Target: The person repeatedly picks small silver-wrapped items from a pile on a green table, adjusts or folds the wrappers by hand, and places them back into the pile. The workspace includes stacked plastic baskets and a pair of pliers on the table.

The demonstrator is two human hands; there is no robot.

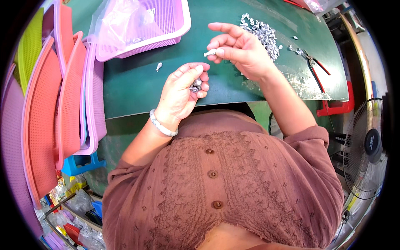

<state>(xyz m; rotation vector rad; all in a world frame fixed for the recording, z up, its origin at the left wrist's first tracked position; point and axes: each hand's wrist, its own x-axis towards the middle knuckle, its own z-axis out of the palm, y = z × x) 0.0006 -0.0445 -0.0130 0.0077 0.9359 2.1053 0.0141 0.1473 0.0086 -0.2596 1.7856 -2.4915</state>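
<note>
My left hand is curled round several small silver metal pieces, partly hidden by the fingers. Between thumb and fingertips, my right hand pinches one small pale silver piece, with the other fingers spread. Both hands are above the near part of the green table, apart from each other. A single loose piece lies on the tabletop beyond my left hand. Past my right hand spreads a heap of similar silver pieces.
A purple plastic basket holding a clear plastic bag stands at the far left. Stacked coloured baskets crowd the table's left side. Red-handled pliers lie at the right, near a red plastic item and a fan.
</note>
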